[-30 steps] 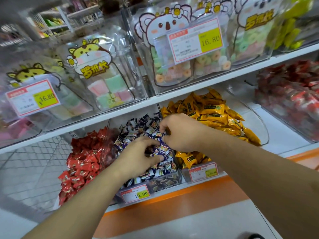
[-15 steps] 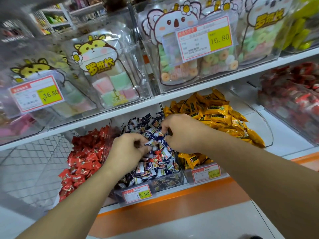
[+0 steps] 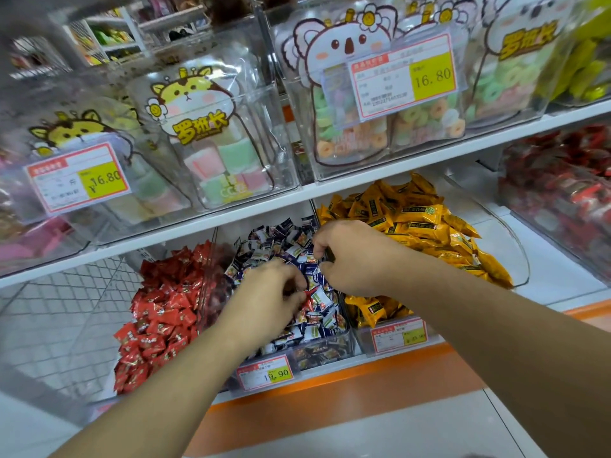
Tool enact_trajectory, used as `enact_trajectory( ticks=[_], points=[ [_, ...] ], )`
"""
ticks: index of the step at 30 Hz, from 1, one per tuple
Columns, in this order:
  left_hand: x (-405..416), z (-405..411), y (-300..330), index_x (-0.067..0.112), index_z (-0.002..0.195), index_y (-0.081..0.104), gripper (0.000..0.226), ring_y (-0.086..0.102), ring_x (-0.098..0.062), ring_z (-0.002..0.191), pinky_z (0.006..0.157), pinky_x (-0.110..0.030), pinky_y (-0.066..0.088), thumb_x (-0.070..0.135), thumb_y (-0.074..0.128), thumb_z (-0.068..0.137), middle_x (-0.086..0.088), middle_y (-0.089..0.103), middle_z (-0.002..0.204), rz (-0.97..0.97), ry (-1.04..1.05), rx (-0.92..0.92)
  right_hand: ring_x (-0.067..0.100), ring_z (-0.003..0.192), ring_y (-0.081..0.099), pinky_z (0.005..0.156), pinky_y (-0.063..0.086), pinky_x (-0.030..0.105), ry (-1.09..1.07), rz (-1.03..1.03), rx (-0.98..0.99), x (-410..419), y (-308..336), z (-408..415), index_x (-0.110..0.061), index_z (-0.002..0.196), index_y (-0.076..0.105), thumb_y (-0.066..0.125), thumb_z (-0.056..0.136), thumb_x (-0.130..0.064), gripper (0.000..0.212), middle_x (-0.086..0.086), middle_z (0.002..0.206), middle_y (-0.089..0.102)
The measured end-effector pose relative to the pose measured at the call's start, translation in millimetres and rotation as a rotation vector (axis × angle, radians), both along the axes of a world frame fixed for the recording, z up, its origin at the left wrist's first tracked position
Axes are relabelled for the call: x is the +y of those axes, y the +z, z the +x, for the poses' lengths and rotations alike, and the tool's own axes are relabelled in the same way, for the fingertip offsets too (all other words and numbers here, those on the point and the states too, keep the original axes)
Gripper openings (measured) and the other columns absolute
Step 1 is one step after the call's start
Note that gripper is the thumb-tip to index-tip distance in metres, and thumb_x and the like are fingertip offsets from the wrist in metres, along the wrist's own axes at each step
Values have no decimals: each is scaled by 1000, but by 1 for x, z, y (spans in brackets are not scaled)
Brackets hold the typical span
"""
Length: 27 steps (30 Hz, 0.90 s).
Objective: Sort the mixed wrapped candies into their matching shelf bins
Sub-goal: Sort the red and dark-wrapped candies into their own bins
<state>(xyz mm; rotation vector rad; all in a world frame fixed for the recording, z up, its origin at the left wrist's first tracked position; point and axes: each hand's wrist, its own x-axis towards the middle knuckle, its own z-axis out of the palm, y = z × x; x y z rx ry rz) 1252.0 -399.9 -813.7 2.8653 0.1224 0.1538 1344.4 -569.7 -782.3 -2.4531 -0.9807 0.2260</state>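
Note:
Three clear bins sit side by side on the lower shelf. The left one holds red wrapped candies [image 3: 158, 312], the middle one blue-and-white wrapped candies [image 3: 281, 239], the right one yellow wrapped candies [image 3: 416, 219]. Both hands are down in the middle bin. My left hand [image 3: 264, 299] has its fingers curled into the blue-and-white pile, pinching a red-tipped wrapper. My right hand [image 3: 350, 256] is just above and to the right, its thumb and fingers pinching a blue-and-white candy. The candies under both palms are hidden.
The upper shelf [image 3: 297, 193] overhangs the bins and carries clear boxes of pastel marshmallows [image 3: 228, 160] and ring gummies [image 3: 380, 127]. A bin of red packets [image 3: 562, 193] stands at far right. A wire mesh rack [image 3: 66, 325] is at left. An orange shelf edge [image 3: 363, 375] runs below.
My left hand has moved up and right into the middle bin, closing in beside my right hand. My right hand has stayed in place over the blue-and-white candies.

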Motion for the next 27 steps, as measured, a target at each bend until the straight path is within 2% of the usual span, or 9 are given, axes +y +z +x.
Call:
enact_trajectory(
  ticks=[4,7,9,11,13,16,19,23,27],
  points=[
    [-5,3,-8,28,107,74,12,66,-5,84,81,-29,58,26,72,96,13,71,92,-67,68,170,25,115,60,94,58,43,4,-11,7,0,1,0,-21,104,69,64,92,-15,15,3,123,62],
    [0,10,-7,29,113,74,21,67,-4,89,78,-17,52,21,74,94,11,73,99,-69,78,249,25,111,61,92,59,43,9,-19,6,0,2,-1,-20,102,69,64,90,-14,14,2,119,62],
    [1,12,-5,31,108,75,20,66,-1,85,71,-10,47,18,75,92,12,72,95,-67,77,269,24,108,61,89,60,43,5,-16,-3,1,2,-1,-19,97,69,65,88,-12,13,1,114,61],
    [1,12,-6,31,95,75,15,66,1,80,69,-13,49,17,76,90,13,72,86,-76,79,252,24,105,61,86,61,43,-2,-14,-7,1,2,-1,-19,94,69,65,86,-12,12,1,111,61],
    [1,8,-6,32,85,72,13,65,4,73,64,-12,48,21,77,89,13,72,79,-99,95,188,23,102,62,85,61,43,-5,-20,-7,2,1,-1,-19,92,68,65,85,-12,11,1,108,61],
    [3,-2,-1,33,82,71,15,65,3,68,56,-8,43,23,77,91,14,72,79,-230,151,35,24,101,62,84,61,45,1,-46,-14,3,1,-3,-18,92,68,63,85,-13,10,2,107,61],
    [8,-18,11,31,83,72,16,68,-3,76,64,-12,52,17,77,91,12,73,81,-424,231,-143,25,105,61,89,60,46,11,-71,-26,3,3,-6,-16,100,68,63,88,-15,13,3,113,61],
    [34,-44,24,30,87,72,12,67,-4,79,74,-20,53,19,78,89,13,72,82,-520,327,-314,24,128,51,103,51,40,24,-128,-21,3,5,-16,-20,131,59,61,95,-15,36,0,138,52],
    [78,-70,26,25,90,71,11,69,-14,82,78,-27,53,17,78,88,5,73,82,-562,491,-451,19,155,20,122,24,32,53,-179,-63,3,2,-24,-22,162,25,58,101,-21,69,-6,170,18]
  ],
)
